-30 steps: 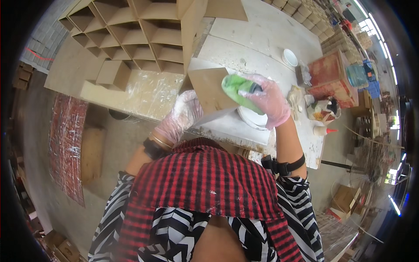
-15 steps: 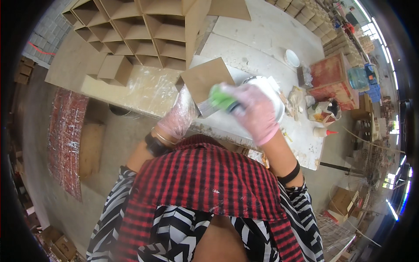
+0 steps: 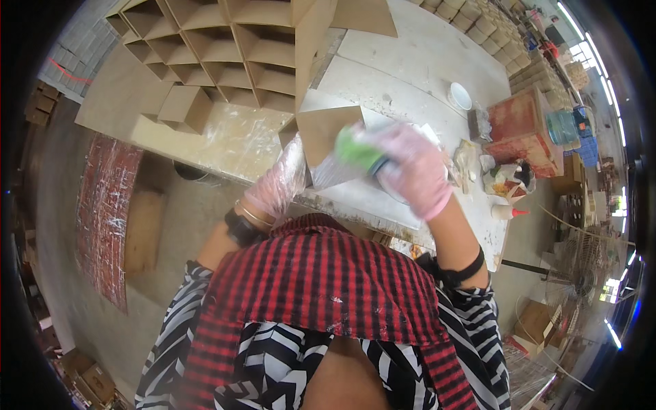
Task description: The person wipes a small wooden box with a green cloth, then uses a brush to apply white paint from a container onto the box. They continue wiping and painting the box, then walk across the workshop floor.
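My left hand [image 3: 279, 183], in a clear plastic glove smeared with white, grips a small brown cardboard box [image 3: 326, 131] from its left side near the table's front edge. One face of the box, turned toward me, looks pale and wet. In a pink glove, my right hand [image 3: 422, 174] is closed around a green hand tool [image 3: 357, 147] with a dark band. Motion smears the tool, so its exact kind cannot be made out. It is held close to the right side of the box. Behind the right hand, a white basin is mostly hidden.
A large cardboard compartment rack [image 3: 229, 48] stands at the back left, with another small box [image 3: 186, 109] before it. To the right on the white table [image 3: 383, 68] are a white bowl [image 3: 460, 96], a red-tipped bottle [image 3: 504, 212] and a reddish crate [image 3: 516, 126].
My right hand and the green tool have shifted slightly right. The box has turned a little in my left hand, and its pale face shows more.
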`<move>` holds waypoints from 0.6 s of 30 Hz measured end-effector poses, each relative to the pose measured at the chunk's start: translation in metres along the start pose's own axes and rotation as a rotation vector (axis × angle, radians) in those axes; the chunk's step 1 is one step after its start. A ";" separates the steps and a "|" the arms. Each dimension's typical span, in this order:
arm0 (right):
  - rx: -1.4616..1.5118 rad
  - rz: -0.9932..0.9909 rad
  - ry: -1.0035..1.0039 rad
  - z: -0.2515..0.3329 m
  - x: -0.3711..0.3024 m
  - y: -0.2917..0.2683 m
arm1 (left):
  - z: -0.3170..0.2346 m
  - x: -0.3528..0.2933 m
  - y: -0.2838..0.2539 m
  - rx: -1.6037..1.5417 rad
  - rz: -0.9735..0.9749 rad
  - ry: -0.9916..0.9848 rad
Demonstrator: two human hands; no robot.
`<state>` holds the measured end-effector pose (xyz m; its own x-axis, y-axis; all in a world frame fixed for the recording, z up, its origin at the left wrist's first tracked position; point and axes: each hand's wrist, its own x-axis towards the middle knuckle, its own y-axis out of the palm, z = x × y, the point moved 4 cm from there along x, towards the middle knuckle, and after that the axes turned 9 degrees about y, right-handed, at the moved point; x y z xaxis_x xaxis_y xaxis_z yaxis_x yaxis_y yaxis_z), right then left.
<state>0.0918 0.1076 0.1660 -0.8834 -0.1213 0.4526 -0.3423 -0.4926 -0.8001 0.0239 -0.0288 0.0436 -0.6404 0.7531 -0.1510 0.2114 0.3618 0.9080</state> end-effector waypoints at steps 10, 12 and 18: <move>-0.184 -0.035 0.073 -0.013 0.047 -0.004 | 0.013 -0.010 0.017 0.233 -0.116 -0.040; -0.005 0.031 -0.078 0.019 0.028 0.012 | 0.008 -0.008 0.000 0.195 -0.143 -0.011; -0.036 0.108 -0.024 0.006 0.046 0.027 | 0.009 -0.010 -0.005 0.317 -0.122 -0.200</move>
<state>0.0442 0.0838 0.1676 -0.9079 -0.1926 0.3722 -0.2574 -0.4445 -0.8580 0.0358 -0.0336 0.0374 -0.5251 0.7749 -0.3518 0.3800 0.5834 0.7178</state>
